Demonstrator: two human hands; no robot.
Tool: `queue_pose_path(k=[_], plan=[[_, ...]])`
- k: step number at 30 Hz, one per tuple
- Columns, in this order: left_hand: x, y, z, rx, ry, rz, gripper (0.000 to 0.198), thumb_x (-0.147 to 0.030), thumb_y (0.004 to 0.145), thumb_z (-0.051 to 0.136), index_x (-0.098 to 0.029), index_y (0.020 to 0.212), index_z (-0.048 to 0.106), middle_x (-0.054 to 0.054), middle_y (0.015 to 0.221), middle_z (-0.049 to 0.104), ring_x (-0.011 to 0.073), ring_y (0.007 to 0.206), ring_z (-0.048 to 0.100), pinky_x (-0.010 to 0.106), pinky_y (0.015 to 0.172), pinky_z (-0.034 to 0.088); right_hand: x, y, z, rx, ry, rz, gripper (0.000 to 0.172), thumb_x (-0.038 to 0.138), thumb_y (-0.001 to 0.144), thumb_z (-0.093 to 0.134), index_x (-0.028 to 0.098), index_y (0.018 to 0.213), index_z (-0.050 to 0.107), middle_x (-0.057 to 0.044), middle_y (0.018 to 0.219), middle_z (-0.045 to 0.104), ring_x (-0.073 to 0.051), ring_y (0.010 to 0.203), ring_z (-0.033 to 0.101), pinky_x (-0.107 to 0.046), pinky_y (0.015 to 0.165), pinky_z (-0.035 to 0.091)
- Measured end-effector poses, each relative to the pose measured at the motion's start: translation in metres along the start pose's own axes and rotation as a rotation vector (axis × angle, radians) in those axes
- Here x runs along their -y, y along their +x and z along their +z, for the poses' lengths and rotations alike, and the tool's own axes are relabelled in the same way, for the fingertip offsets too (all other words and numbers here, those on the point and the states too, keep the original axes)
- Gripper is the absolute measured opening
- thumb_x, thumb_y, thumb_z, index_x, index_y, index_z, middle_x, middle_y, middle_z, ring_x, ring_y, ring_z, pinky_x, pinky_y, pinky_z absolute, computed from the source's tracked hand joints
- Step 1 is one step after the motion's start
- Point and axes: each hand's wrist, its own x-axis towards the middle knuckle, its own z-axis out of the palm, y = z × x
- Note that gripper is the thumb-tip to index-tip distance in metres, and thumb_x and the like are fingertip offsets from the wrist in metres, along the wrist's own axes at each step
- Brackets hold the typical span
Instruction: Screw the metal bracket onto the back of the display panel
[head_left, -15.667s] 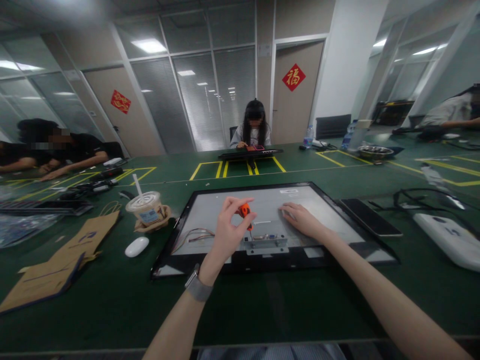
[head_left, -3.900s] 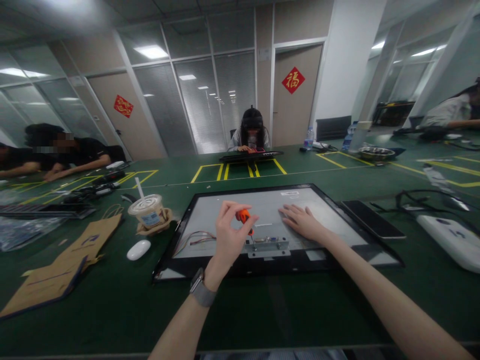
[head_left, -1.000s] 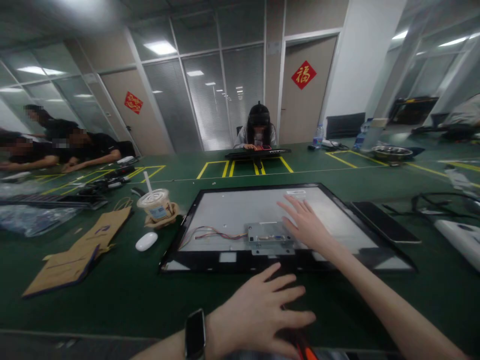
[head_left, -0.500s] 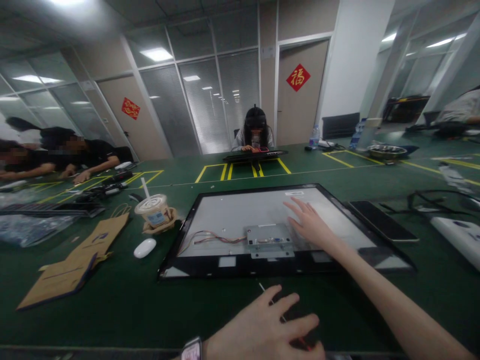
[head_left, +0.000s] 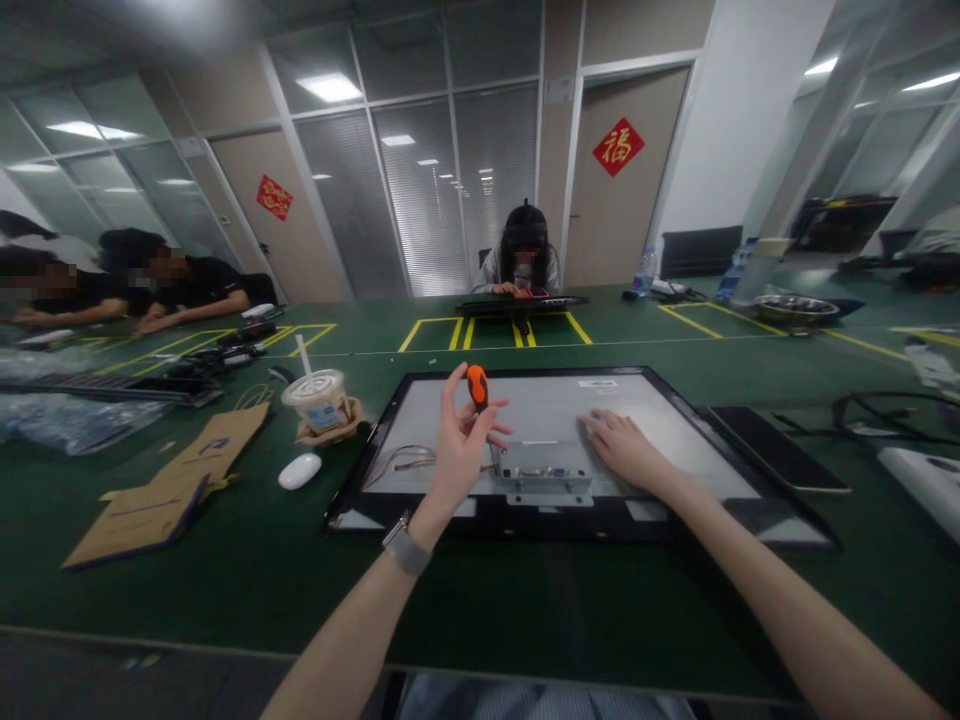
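An orange and black screwdriver (head_left: 477, 386) stands upright in my left hand (head_left: 461, 450), its handle pinched between thumb and fingers. Its lower end is at the left side of a metal box (head_left: 544, 472) with ports; whether the tip touches is hidden. The box lies on the back of a black-framed panel (head_left: 525, 386). My right hand (head_left: 624, 448) rests on the panel's grey back, right of the box, fingers spread, holding nothing. Thin wires (head_left: 409, 458) run left from the box.
Left of the panel are a white mouse (head_left: 300, 471), a drink cup (head_left: 317, 402) and a paper bag (head_left: 161, 495). A black phone-like slab (head_left: 778, 447) lies to the right. Across the green table (head_left: 487, 600) sits a person (head_left: 523, 255); others sit at the left.
My left hand has moved up and forward from the table's near edge to the metal box, with the screwdriver now upright. My right hand has stayed on the panel, its fingers now lower.
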Motion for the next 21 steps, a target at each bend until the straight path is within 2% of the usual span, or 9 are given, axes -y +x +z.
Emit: queue_pose_path(k=[2, 6, 9, 14, 21], plan=[[0.001, -0.004, 0.003, 0.017, -0.037, -0.045, 0.07, -0.033, 0.095, 0.065, -0.032, 0.152, 0.024, 0.008, 0.106, 0.074, 0.0182, 0.069, 0.075, 0.031, 0.057, 0.066, 0.002, 0.0, 0.003, 0.001, -0.023, -0.006, 0.047, 0.027, 0.101, 0.033, 0.021, 0.141, 0.056, -0.017, 0.143, 0.059, -0.032, 0.131, 0.055, -0.055, 0.109, 0.04], [0.006, -0.008, 0.011, 0.019, -0.066, -0.07, 0.06, -0.031, 0.094, 0.066, -0.029, 0.144, 0.033, 0.006, 0.103, 0.072, 0.0173, 0.07, 0.076, 0.031, 0.061, 0.067, 0.003, -0.001, 0.004, -0.005, -0.026, -0.006, 0.049, 0.027, 0.101, 0.031, 0.021, 0.141, 0.057, -0.018, 0.143, 0.058, -0.033, 0.13, 0.055, -0.057, 0.108, 0.041], [0.015, -0.011, 0.015, 0.024, -0.029, -0.025, 0.056, -0.029, 0.094, 0.066, -0.029, 0.14, 0.035, 0.002, 0.099, 0.07, 0.017, 0.072, 0.076, 0.031, 0.062, 0.067, 0.003, -0.001, 0.004, -0.003, -0.03, -0.003, 0.049, 0.027, 0.101, 0.03, 0.021, 0.141, 0.057, -0.018, 0.144, 0.058, -0.033, 0.131, 0.054, -0.057, 0.108, 0.041], [0.03, -0.017, 0.023, 0.093, 0.039, 0.059, 0.064, -0.028, 0.099, 0.059, -0.032, 0.152, 0.024, 0.003, 0.101, 0.067, 0.0189, 0.082, 0.076, 0.034, 0.07, 0.068, 0.003, -0.001, 0.003, 0.01, -0.028, 0.0, 0.049, 0.027, 0.102, 0.03, 0.019, 0.141, 0.057, -0.019, 0.144, 0.057, -0.033, 0.133, 0.053, -0.056, 0.109, 0.04], [0.041, -0.02, 0.027, 0.168, 0.072, 0.113, 0.051, -0.029, 0.1, 0.057, -0.028, 0.146, 0.035, 0.003, 0.1, 0.063, 0.0182, 0.086, 0.075, 0.033, 0.074, 0.067, 0.006, -0.002, 0.001, 0.015, -0.03, 0.006, 0.049, 0.026, 0.102, 0.029, 0.02, 0.143, 0.055, -0.019, 0.145, 0.056, -0.033, 0.133, 0.053, -0.057, 0.109, 0.04]])
